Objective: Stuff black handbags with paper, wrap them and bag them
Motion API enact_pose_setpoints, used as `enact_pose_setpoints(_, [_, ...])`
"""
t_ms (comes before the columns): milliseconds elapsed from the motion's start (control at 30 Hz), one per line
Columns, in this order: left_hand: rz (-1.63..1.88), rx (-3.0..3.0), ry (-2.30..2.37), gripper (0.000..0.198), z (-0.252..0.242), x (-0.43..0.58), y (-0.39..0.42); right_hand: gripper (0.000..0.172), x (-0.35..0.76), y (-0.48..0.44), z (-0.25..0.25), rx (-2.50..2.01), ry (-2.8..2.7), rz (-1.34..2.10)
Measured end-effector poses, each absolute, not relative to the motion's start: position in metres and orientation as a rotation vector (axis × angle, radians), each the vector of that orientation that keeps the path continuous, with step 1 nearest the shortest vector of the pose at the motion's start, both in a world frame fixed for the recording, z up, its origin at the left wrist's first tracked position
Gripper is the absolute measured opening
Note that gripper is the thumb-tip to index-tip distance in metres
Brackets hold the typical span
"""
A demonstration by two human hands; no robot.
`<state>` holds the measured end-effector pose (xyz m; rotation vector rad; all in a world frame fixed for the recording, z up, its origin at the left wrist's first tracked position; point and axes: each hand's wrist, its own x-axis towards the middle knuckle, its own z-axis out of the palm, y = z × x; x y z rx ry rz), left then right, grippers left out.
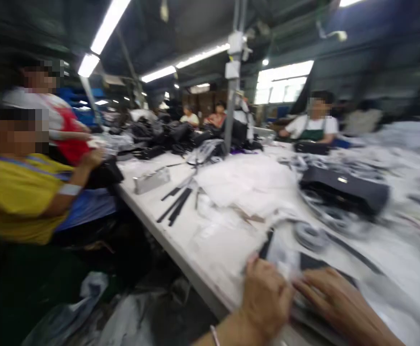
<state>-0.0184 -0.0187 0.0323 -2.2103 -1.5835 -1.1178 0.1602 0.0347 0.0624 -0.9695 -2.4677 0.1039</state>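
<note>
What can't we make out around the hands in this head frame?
1. Left hand grip on thin white sheet: head view, motion blur.
2. Dark flat piece under right hand: head view, covered by hands and sheet.
3. Black rectangular bag details: head view, blur.

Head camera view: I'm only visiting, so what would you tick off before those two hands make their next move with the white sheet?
1. Left hand has hold of the white sheet: ok, fingers curled on it.
2. Right hand steadies the dark piece underneath: ok, it lies flat on it.
3. Work rests on the table: ok, though close to the near edge.
4. Black bag out of the way: ok, it sits apart, farther back.
5. Sheet lies smooth: cannot tell, the picture is blurred.
</note>
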Motion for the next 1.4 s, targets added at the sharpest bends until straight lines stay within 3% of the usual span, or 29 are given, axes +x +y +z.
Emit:
enact_pose_setpoints(100, [-1.273,-2.477,-1.723,0.017,0.035,0.018,-0.026,0.039,0.197,0.007,0.069,-1.280,-2.527,0.154])
enact_pose_setpoints(200, [-1.315,-2.573,-1.799,0.015,0.038,0.019,-0.019,0.035,0.197,0.013,0.077,-1.412,-2.515,0.214])
enact_pose_setpoints(567, [-1.294,-2.500,-2.010,0.017,0.041,0.020,-0.014,0.024,0.196,0.020,0.068,-1.549,-2.310,0.521])
enact_pose_setpoints(1167, [-1.289,-2.367,-2.044,0.022,0.035,0.026,-0.015,0.023,0.194,0.020,0.058,-1.549,-2.274,0.524])
enact_pose_setpoints(1400, [-1.133,-2.385,-2.044,0.020,0.038,0.027,-0.011,0.017,0.184,0.025,0.071,-1.779,-2.204,0.628])
